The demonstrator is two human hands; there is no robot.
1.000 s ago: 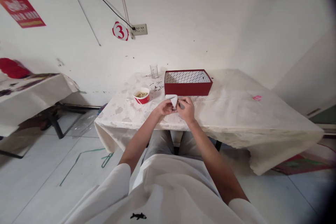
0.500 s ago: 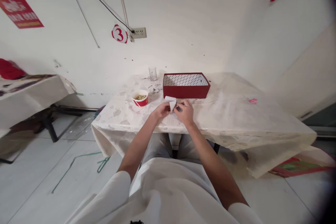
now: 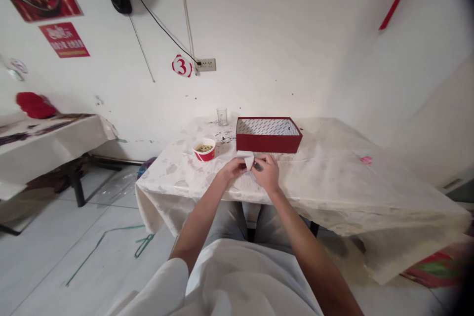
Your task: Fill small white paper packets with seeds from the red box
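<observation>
Just in front of the red box, my left hand [image 3: 234, 168] is closed on a small white sheet [image 3: 246, 158], folded over and standing up from the fingers. Whether it is paper or cloth I cannot tell. My right hand [image 3: 268, 171] meets it from the right, fingers pinched at the sheet's edge. A small dark object [image 3: 258, 166] shows against the right hand's fingers, too small to name. The open red box [image 3: 269, 143], with a patterned white lining, stands right behind both hands. To the left is a red and white paper bowl [image 3: 204, 156] holding small speckled bits.
A clear glass [image 3: 222, 117] stands near the wall, with dark crumbs [image 3: 225, 136] scattered by it. A pink scrap [image 3: 366, 160] lies on the right of the cloth-covered table [image 3: 333, 173]. Another table [image 3: 74, 143] is at left. A power socket [image 3: 207, 64] is on the wall.
The camera view has tilted up and shifted a little left, so everything sits lower and farther right. Both hands keep nearly the same pose around the white sheet.
</observation>
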